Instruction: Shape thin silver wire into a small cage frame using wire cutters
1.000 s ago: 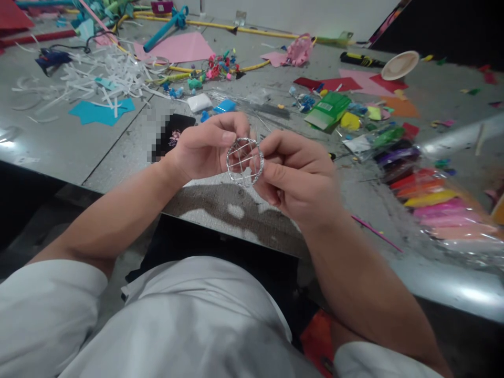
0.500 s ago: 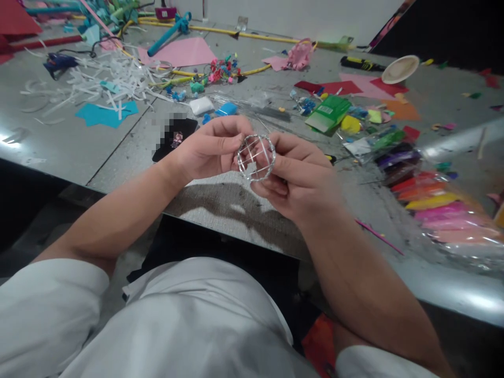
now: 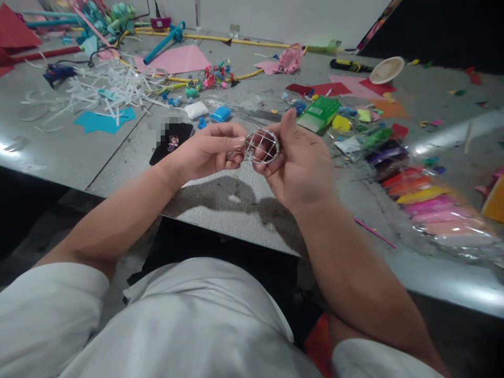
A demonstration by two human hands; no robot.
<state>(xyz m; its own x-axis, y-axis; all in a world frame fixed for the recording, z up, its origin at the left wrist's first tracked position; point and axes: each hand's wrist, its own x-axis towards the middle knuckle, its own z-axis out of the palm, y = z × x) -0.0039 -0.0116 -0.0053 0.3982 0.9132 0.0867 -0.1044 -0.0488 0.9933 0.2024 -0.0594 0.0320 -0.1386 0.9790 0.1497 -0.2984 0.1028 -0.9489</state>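
left hand pinches left edge of silver grid ring, held above counter; right hand grip loose, thumb raised, fingers behind ring. green packet lies beyond right hand.

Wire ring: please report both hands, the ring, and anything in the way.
Left hand pinching left edge of ring. Right hand at its right side, thumb raised. Ring above table. Nothing seen blocking it.
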